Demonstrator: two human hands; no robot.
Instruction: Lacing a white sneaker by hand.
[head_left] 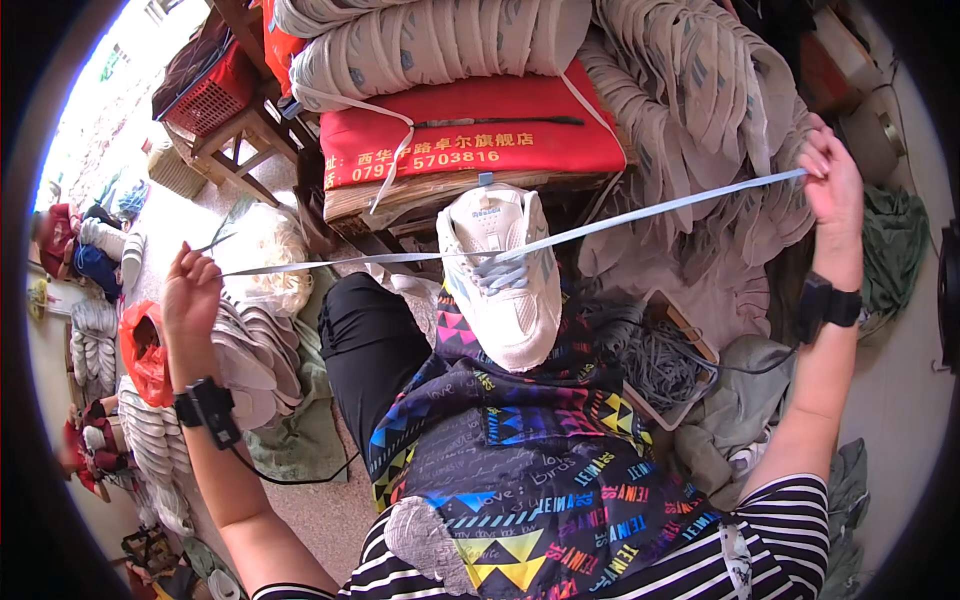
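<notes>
A white sneaker sits in the middle, toe toward me, partly laced with a light blue-grey shoelace. Both lace ends run out from its eyelets and are pulled wide to either side. My left hand, raised at the left, pinches one end, and a short tail sticks up past its fingers. Higher up at the far right, my right hand has its fingers closed on the other end. The lace looks taut between the hands. Across the tongue it crosses several laced rows.
Behind the sneaker stands a wooden bench with a red cover. Stacked pale shoe uppers lie on it, and more hang at right. A box of loose laces is near my right thigh. White soles are stacked at left.
</notes>
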